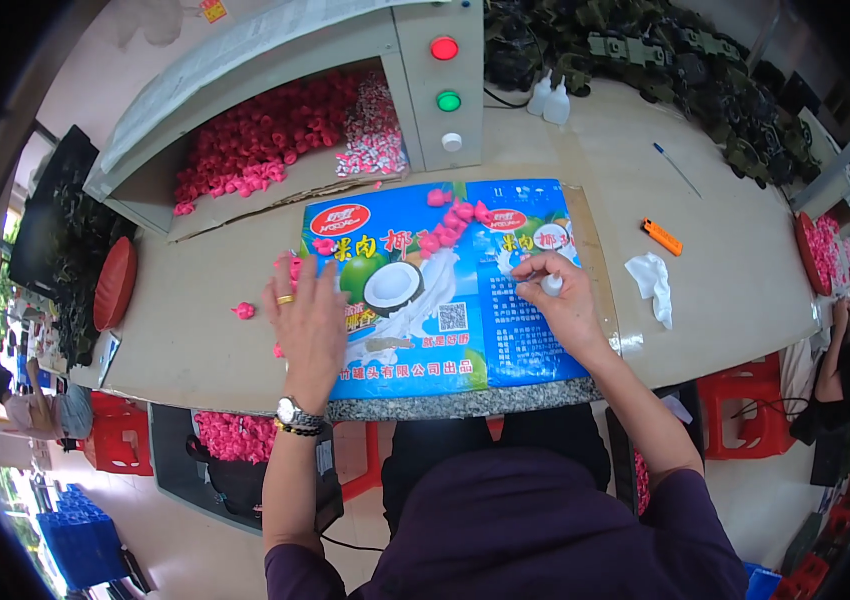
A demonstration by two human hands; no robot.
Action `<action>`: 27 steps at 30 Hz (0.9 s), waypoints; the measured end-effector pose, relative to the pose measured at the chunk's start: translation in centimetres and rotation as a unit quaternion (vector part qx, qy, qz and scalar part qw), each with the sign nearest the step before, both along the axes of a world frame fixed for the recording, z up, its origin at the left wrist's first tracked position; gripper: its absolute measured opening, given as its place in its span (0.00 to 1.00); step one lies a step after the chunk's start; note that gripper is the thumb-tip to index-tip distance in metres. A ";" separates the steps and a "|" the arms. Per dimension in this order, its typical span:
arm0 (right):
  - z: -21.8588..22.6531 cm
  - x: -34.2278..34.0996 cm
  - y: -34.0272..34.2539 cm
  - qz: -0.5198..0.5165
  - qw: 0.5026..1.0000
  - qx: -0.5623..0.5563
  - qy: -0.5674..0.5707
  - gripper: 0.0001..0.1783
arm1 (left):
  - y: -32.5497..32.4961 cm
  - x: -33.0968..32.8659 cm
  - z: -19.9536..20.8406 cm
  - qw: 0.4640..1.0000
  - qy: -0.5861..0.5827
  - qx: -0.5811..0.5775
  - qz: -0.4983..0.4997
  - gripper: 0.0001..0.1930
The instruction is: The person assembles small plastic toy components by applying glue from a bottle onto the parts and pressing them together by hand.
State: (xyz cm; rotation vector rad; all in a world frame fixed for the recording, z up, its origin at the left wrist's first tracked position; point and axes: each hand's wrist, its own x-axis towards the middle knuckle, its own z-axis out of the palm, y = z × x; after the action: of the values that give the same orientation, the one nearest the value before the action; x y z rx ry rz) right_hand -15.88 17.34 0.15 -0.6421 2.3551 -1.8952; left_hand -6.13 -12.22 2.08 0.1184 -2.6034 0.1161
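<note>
My left hand point(307, 318), with a ring and a wristwatch, lies over the left edge of a blue printed cardboard sheet point(415, 340). Its fingers are stretched and spread; small pink moulded pieces point(295, 268) show beside and under them. Over the sheet's right part, my right hand point(567, 305) is closed around a small white bottle point(552, 285), mostly hidden by the fingers. A row of similar pink pieces point(460, 215) sits near the sheet's top middle. One loose pink piece point(244, 311) rests on the table left of my left hand.
A grey metal box point(435, 140) with coloured buttons stands behind the sheet, heaped inside with pink pieces point(275, 130). White squeeze bottles point(556, 103), a pen point(678, 168), an orange lighter point(662, 237) and a crumpled tissue point(653, 285) are to the right. Dark green parts point(665, 50) pile up at the back.
</note>
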 end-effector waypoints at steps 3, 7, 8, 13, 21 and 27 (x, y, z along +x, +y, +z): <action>-0.2 -0.5 0.1 -0.026 1.000 0.013 -0.005 0.09 | -0.2 -0.3 -0.2 0.999 -0.043 -0.015 -0.025 0.22; -0.9 -0.7 0.2 -0.022 0.999 0.026 0.003 0.08 | -4.0 -0.9 -1.2 0.997 -0.070 -0.021 0.013 0.21; -1.1 -0.7 0.3 -0.033 0.999 0.026 -0.007 0.07 | -4.6 -1.1 -1.1 0.997 -0.073 -0.017 0.030 0.21; -1.5 -0.8 0.4 -0.053 0.996 -0.014 -0.067 0.03 | -5.7 -3.2 0.3 0.997 -0.068 -0.016 0.031 0.21; -1.5 -0.9 0.1 -0.059 0.995 -0.007 -0.085 0.03 | -4.6 -18.4 -2.2 0.990 0.006 0.114 -0.088 0.28; -1.1 -1.0 0.6 -0.063 0.993 -0.003 -0.100 0.03 | -3.9 -24.4 -3.8 0.990 -0.010 0.133 -0.042 0.27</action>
State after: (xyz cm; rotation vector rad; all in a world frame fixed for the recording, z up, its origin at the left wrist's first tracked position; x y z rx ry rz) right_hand -16.84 17.89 -0.91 -0.2928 2.3129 -1.9155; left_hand -30.51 -16.10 -1.72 0.1025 -2.6262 -0.2622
